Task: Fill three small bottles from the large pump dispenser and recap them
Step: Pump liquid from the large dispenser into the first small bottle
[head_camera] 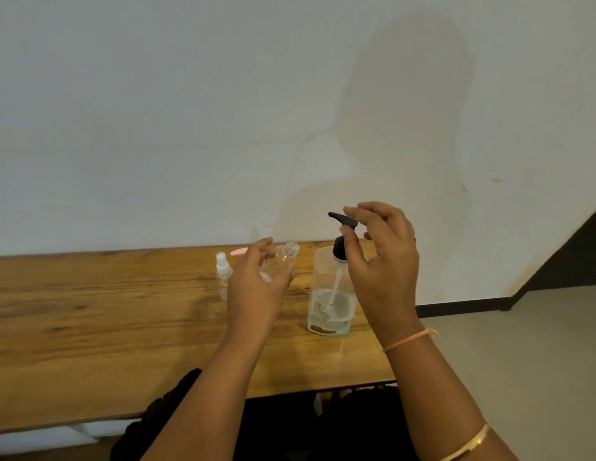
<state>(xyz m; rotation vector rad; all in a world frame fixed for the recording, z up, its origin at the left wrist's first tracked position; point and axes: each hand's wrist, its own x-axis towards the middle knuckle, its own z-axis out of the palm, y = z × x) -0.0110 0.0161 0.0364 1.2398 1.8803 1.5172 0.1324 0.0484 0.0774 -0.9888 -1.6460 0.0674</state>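
Over at the right end of the wooden table [90,311], the large pump dispenser [329,301] stands with only a little liquid in the bottom, so I reckon it's light and tippy. Right hand [383,261] pinches the back of the black pump head [339,218] between forefinger and thumb, other fingers loosely curled. At its 9 o'clock, the left hand [256,287] wraps its fingers round an uncapped small bottle [283,257], lifted, neck tilted toward 2 o'clock, short of the spout. Thin clear plastic, probably squashy and slick, so hold the body gently. A capped spray bottle [223,271] stands at that hand's 9 o'clock.
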